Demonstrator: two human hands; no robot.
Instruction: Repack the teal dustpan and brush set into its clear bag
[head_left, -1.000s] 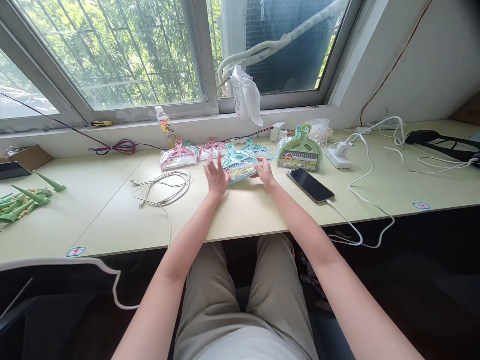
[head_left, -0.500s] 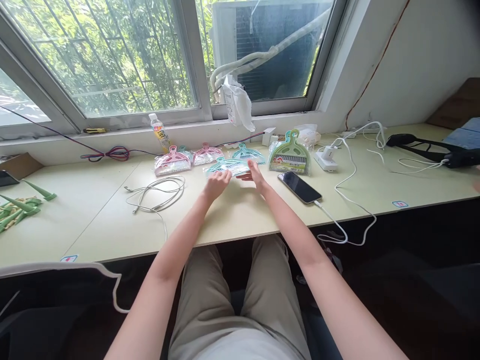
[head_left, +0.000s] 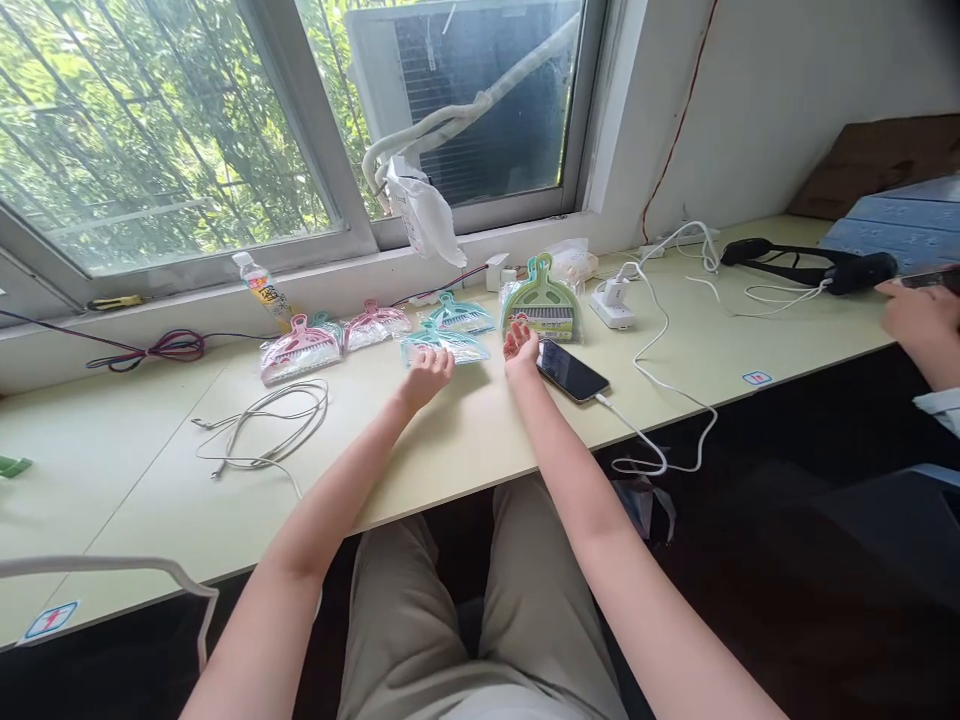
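Note:
My left hand point(head_left: 430, 374) is closed on the near edge of a light-blue dustpan and brush set point(head_left: 457, 347) in clear wrapping. My right hand point(head_left: 523, 350) is empty, palm turned inward and fingers loosely curled but apart. It is in front of a stack of green dustpan sets point(head_left: 544, 295), overlapping its lower left part; whether it touches them I cannot tell. Another light-blue set point(head_left: 459, 315) lies just behind the first. Two pink sets, one nearer point(head_left: 301, 350) and one further back point(head_left: 375, 325), lie to the left.
A phone point(head_left: 574, 371) on a white charging cable lies right of my right hand. Left are a coiled cable point(head_left: 274, 425) and a bottle point(head_left: 262, 288). A white plug adapter point(head_left: 613, 305) and a black headset-like device point(head_left: 810, 268) stand right. Another person's hand point(head_left: 926, 315) holds a dark object.
My right hand has left the light-blue set and moved right to the green stack. The set now lies lower on the table under my left hand. The view has turned right.

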